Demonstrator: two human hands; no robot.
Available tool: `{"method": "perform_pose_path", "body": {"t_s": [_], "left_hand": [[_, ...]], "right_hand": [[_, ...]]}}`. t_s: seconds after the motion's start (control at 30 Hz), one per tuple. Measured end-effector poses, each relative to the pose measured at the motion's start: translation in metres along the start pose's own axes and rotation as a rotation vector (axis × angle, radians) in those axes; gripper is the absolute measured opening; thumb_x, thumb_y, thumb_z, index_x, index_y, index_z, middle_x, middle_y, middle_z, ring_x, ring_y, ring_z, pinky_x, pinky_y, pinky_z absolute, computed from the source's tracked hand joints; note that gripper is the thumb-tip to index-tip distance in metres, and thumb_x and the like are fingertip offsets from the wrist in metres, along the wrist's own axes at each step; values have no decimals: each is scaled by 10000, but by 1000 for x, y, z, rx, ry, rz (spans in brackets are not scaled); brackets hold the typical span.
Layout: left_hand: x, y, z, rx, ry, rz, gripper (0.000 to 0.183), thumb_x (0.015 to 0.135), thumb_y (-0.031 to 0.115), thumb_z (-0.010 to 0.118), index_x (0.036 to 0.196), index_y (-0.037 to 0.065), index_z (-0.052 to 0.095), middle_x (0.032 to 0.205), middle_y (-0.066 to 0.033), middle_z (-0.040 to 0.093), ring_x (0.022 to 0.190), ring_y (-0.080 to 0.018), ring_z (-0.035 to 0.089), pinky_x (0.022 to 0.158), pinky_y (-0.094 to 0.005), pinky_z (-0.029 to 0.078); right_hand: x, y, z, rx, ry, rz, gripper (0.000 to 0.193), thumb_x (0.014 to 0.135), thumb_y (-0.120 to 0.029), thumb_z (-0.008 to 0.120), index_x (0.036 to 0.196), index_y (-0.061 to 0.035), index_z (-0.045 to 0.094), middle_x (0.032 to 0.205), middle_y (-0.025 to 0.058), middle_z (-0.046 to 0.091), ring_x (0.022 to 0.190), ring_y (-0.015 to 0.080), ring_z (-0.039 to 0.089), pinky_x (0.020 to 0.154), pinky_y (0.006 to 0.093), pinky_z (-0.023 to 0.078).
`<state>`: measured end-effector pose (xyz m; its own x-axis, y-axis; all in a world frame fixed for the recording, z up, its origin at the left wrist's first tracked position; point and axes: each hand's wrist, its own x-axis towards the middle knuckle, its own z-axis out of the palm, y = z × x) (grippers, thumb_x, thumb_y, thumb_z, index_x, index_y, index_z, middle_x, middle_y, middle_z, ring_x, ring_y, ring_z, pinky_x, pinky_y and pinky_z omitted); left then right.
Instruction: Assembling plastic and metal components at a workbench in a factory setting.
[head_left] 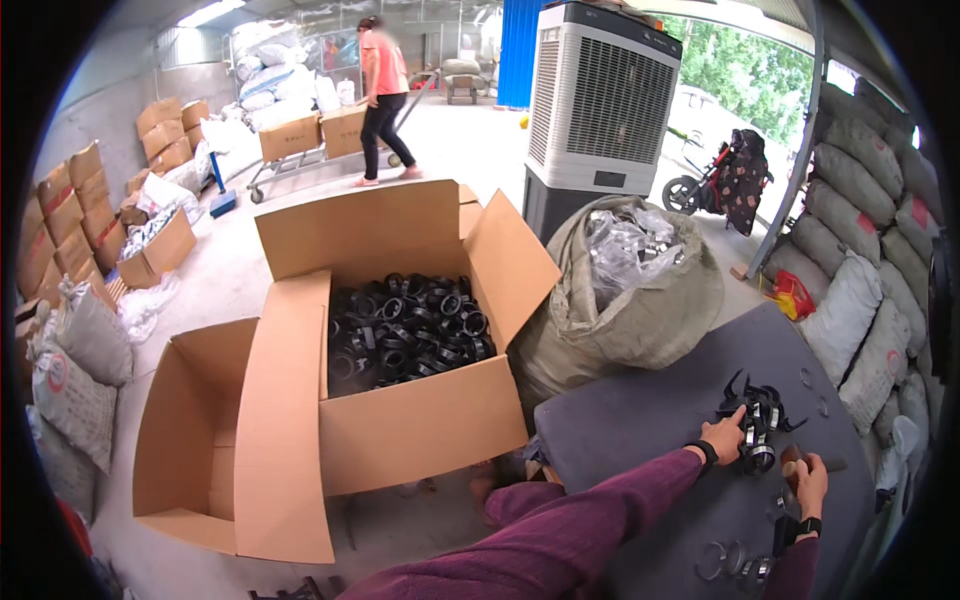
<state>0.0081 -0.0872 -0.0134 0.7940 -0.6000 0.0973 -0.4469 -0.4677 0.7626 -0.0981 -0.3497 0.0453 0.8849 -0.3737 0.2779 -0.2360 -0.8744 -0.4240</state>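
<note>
My left hand [722, 438] reaches across a dark grey work surface [640, 400], its fingers closed at the edge of a cluster of black rings with silver bands [762, 415]. Some of these have curved, hook-like prongs. The exact piece under the fingertips is partly hidden. Just to the right, my right hand [812, 488] is wrapped round a tool with a brown wooden part [791, 466]; its full shape is hidden by the hand. Loose metal rings [712, 560] lie near the front of the surface, and a few thin ones lie toward its far right.
An open carton [425, 420] full of black rings stands left of the surface, beside another open carton [185, 430]. A large sack [620, 330] sits behind the surface, before an air cooler [600, 100]. Stacked sacks [850, 200] line the right. A person [385, 90] walks beside a cart.
</note>
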Motion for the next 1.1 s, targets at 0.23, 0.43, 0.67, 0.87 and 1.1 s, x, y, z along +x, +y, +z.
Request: {"method": "perform_pose_path", "body": {"t_s": [0.23,0.43,0.67,0.87,1.1], "left_hand": [[20,6,10,67,45,-5,301,736,63,628,1021,114,711,1566,-69,168,1215,-277,496,920,-516,428],[-17,2,-18,94,115,255,319,679,156,662,992,162,724,1361,-263,373,1042,-406,581,949,-435,469],[-80,0,-66,129,-21,346,377,742,201,697,1084,45,673,1200,-210,602,1166,-305,558,933,-386,470],[-190,-24,-83,-319,-82,26,178,831,81,620,961,-27,676,780,-73,675,696,-125,631,669,-259,497],[-234,-51,-32,-176,323,171,51,837,-21,608,873,-10,642,751,8,604,689,-53,526,643,-216,456]], "right_hand": [[-44,47,-57,-28,207,18,447,893,-289,570,1213,24,556,1116,208,631,1051,345,599,927,380,439],[-131,50,-93,11,103,287,407,902,-356,571,1059,14,635,992,146,671,888,233,626,793,346,462],[-224,79,-81,-215,151,447,494,868,-423,552,1140,-12,594,1052,222,643,1009,389,598,854,427,460],[-230,54,-82,-476,118,427,365,818,-339,598,963,-5,616,928,201,649,957,383,602,803,490,480],[-201,7,-48,-155,-89,35,445,792,-180,655,1182,15,566,1153,216,604,1077,378,564,913,444,457]]}}
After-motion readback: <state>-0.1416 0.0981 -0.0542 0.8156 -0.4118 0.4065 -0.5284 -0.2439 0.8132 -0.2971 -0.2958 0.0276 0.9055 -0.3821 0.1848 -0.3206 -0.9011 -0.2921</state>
